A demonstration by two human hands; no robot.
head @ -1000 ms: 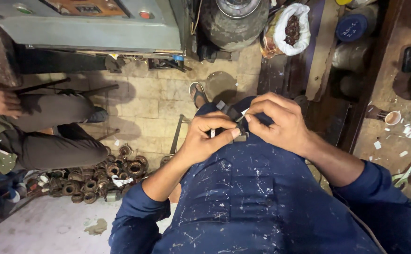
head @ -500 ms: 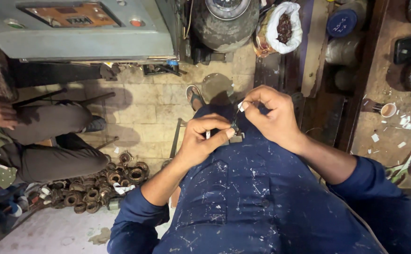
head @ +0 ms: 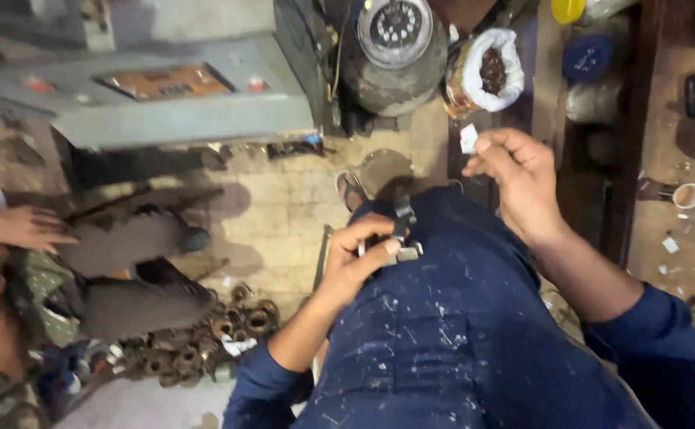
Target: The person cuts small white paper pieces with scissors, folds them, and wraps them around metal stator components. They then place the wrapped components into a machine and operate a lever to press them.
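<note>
cluttered workshop floor of pale tiles (head: 284, 206), grey machine (head: 164, 95) at the top, heap of rusty rings (head: 204, 334) lower left, another person's hand (head: 25, 226) at the left edge. on the blue-trousered knee (head: 443, 318), left hand (head: 359, 254) pinching a small metal part (head: 403, 238), fingers closed around it, thumb pressed on its lower end. right hand (head: 522, 179) lifted clear, fingertips together on a small white scrap (head: 469, 137). seemingly mid-fitting: scrap picked up, not yet at the part. next, probably bringing it down to the part with a steady, fine pinch.
</note>
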